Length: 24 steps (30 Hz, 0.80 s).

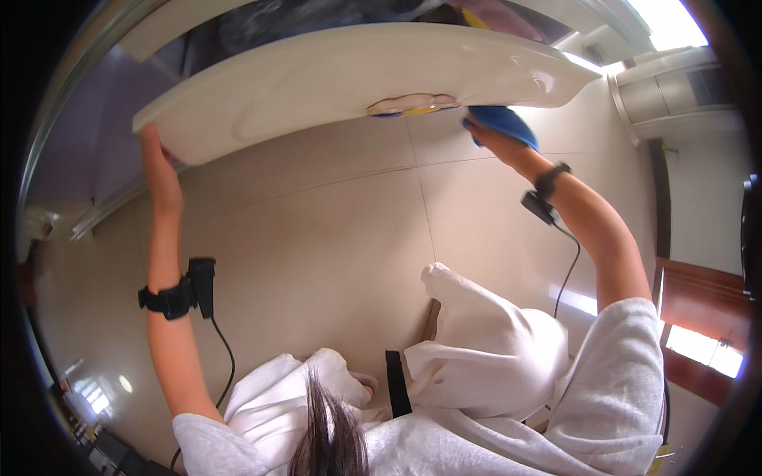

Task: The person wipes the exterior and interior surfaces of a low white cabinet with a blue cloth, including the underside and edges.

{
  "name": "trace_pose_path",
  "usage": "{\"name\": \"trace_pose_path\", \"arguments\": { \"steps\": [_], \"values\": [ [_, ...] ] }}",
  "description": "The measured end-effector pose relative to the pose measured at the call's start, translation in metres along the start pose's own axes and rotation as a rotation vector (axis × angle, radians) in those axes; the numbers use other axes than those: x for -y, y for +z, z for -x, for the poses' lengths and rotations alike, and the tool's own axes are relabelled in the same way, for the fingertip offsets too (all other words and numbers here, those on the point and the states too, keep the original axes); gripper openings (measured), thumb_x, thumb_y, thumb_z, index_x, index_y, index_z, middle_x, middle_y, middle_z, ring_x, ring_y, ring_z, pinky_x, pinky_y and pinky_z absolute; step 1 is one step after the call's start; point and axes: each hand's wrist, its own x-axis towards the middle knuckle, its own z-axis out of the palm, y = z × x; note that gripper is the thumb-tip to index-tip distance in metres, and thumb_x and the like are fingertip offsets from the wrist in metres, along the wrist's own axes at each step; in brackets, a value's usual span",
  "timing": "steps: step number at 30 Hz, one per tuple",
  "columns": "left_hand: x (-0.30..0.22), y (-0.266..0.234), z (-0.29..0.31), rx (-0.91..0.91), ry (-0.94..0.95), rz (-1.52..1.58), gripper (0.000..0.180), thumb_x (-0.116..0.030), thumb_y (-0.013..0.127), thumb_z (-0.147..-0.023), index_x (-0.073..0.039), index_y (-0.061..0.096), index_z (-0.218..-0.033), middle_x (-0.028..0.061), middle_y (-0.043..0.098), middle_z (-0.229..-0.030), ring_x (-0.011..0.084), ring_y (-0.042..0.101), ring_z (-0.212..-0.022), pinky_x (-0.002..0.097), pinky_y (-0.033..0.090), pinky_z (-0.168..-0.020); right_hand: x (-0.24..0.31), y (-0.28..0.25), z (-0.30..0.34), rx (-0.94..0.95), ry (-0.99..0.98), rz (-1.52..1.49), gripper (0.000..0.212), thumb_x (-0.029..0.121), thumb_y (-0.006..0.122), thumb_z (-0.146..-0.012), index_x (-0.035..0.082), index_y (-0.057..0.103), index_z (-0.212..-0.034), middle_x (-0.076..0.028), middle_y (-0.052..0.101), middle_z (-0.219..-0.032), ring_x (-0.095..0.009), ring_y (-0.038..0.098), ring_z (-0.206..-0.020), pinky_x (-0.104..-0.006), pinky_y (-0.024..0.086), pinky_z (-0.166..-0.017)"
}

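A glossy cream-white drawer front (pixel 317 87) stretches across the upper view, bearing a coloured oval decoration (pixel 413 104) at its lower edge. At its left end my left hand (pixel 153 144) grips the edge, with most fingers hidden behind the panel. My right hand (pixel 490 140) is closed on a blue cloth (pixel 508 125), which it presses against the panel's lower edge, right of the decoration. That hand is partly blurred and its fingertips are covered by the cloth.
Behind the drawer front lie dark and coloured fabric-like items (pixel 278 22). Pale floor tiles (pixel 317 238) spread beneath, below my white-trousered legs (pixel 492 349). Black bands with cables (pixel 171 301) circle both wrists. A reddish-brown wooden piece (pixel 694 305) stands at the right.
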Motion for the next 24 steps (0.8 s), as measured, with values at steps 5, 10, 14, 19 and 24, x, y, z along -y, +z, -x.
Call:
{"name": "trace_pose_path", "arguments": {
  "steps": [5, 10, 14, 19, 24],
  "values": [
    [0.008, -0.007, 0.016, 0.000, 0.071, -0.345, 0.062, -0.041, 0.048, -0.084, 0.004, 0.030, -0.123, 0.0111, 0.040, -0.120, 0.0197, 0.038, -0.108, 0.0304, 0.026, -0.094, -0.042, 0.017, 0.097, -0.439, 0.652, -1.058, 0.042, -0.008, 0.044, -0.074, 0.010, 0.050, -0.111, -0.013, 0.051, -0.110, -0.024, 0.053, -0.096, -0.0345, 0.041, -0.085],
    [0.032, -0.039, 0.008, -0.094, -0.020, -0.393, 0.062, -0.044, 0.047, -0.084, 0.008, 0.037, -0.117, 0.0115, 0.044, -0.116, 0.0191, 0.042, -0.104, 0.0289, 0.031, -0.090, -0.072, -0.015, 0.097, -0.815, 0.940, -1.895, 0.043, 0.003, 0.039, -0.086, 0.008, 0.034, -0.129, -0.009, 0.052, -0.109, -0.015, 0.052, -0.095, -0.0256, 0.039, -0.086],
    [0.046, -0.058, 0.006, -0.094, -0.033, -0.317, 0.065, -0.047, 0.047, -0.083, 0.007, 0.037, -0.118, 0.0121, 0.045, -0.115, 0.0189, 0.042, -0.102, 0.0286, 0.031, -0.089, -0.069, -0.009, 0.062, -0.698, 1.147, -1.713, 0.019, 0.011, 0.047, -0.082, -0.001, 0.052, -0.096, -0.007, 0.055, -0.083, -0.014, 0.048, -0.078, -0.0273, 0.038, -0.073],
    [0.017, -0.034, -0.003, -0.075, 0.057, -0.330, 0.068, -0.050, 0.050, -0.080, 0.007, 0.040, -0.116, 0.0125, 0.048, -0.111, 0.0201, 0.046, -0.097, 0.0287, 0.032, -0.087, -0.088, -0.027, 0.058, -0.834, 1.058, -1.615, 0.031, 0.007, 0.044, -0.079, 0.000, 0.042, -0.110, -0.013, 0.052, -0.096, -0.024, 0.050, -0.092, -0.0306, 0.036, -0.084],
    [0.019, -0.052, -0.029, -0.154, 0.014, -0.365, 0.068, -0.052, 0.051, -0.079, 0.008, 0.046, -0.110, 0.0107, 0.052, -0.105, 0.0201, 0.048, -0.093, 0.0282, 0.034, -0.086, -0.094, -0.033, 0.043, -0.886, 1.089, -1.434, 0.038, 0.013, 0.049, -0.078, 0.000, 0.040, -0.112, -0.016, 0.053, -0.097, -0.025, 0.052, -0.089, -0.0314, 0.040, -0.080]
  ]
}}
